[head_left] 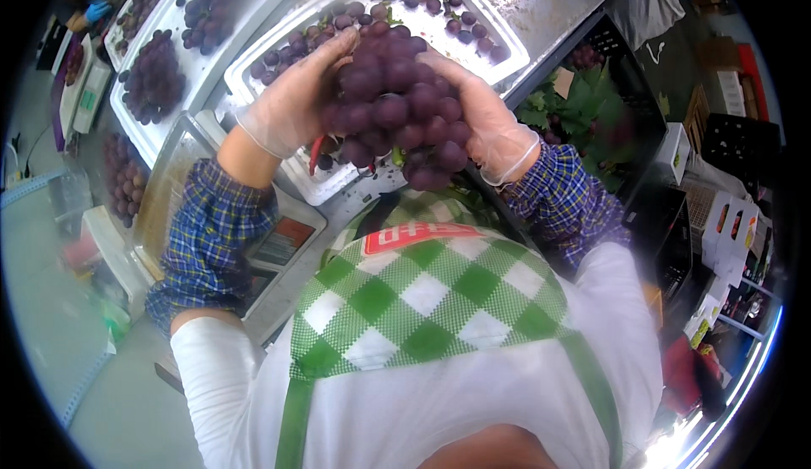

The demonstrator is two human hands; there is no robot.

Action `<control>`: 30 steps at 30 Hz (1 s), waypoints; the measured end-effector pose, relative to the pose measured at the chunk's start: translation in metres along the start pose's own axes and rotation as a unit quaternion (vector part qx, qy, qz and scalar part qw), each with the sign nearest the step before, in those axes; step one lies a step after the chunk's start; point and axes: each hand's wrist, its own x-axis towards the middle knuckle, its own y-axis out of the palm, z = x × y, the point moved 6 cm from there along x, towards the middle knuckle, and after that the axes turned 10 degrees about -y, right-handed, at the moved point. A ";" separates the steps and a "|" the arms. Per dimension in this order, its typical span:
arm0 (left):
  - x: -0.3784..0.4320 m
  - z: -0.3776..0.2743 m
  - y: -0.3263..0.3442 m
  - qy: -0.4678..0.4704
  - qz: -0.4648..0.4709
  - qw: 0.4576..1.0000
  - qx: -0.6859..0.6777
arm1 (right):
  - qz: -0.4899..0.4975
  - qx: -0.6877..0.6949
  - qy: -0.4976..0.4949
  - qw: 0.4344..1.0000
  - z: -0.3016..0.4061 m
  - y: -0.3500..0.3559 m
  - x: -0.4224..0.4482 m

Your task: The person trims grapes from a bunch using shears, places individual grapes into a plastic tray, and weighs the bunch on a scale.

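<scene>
Between my two gloved hands I hold up a large bunch of dark purple grapes (399, 108). My left hand (294, 95) wraps its left side and my right hand (478, 108) its right side; the fingertips behind the fruit are hidden. Both hands wear thin clear gloves. Under the bunch lies a white foam tray (516, 57) with loose grapes (469, 28) and small clusters in it. Red-handled scissors (315, 154) show partly beneath the bunch, near my left hand; whether a hand touches them I cannot tell.
Further white foam trays (209, 66) with grape bunches (154, 79) stand at the upper left, beside a clear plastic container (168, 196). A black crate (646, 123) with grapes and green leaves (586, 104) is at my right. A scale (288, 228) sits by my left forearm. Another person's blue-gloved hand (97, 11) shows far left.
</scene>
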 end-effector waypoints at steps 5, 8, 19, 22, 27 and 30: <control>0.002 0.003 -0.038 0.104 -0.059 0.988 0.095 | 0.028 -0.066 -0.001 0.997 -0.001 0.009 0.005; -0.022 -0.012 -0.021 0.318 -0.111 0.801 0.496 | 0.034 -0.146 -0.042 0.988 0.012 0.021 0.001; -0.045 0.010 -0.058 0.255 -0.059 0.965 -0.025 | 0.109 -0.120 -0.136 0.977 0.040 0.047 -0.025; -0.059 0.012 -0.061 0.258 -0.038 0.963 -0.063 | 0.114 -0.127 -0.149 0.974 0.038 0.049 -0.023; -0.071 0.015 -0.066 0.264 -0.051 0.962 -0.055 | 0.034 -0.152 -0.229 0.961 0.022 0.027 0.002; -0.064 0.016 -0.067 0.266 -0.061 0.962 -0.016 | 0.079 0.009 -0.126 0.989 -0.015 0.026 0.007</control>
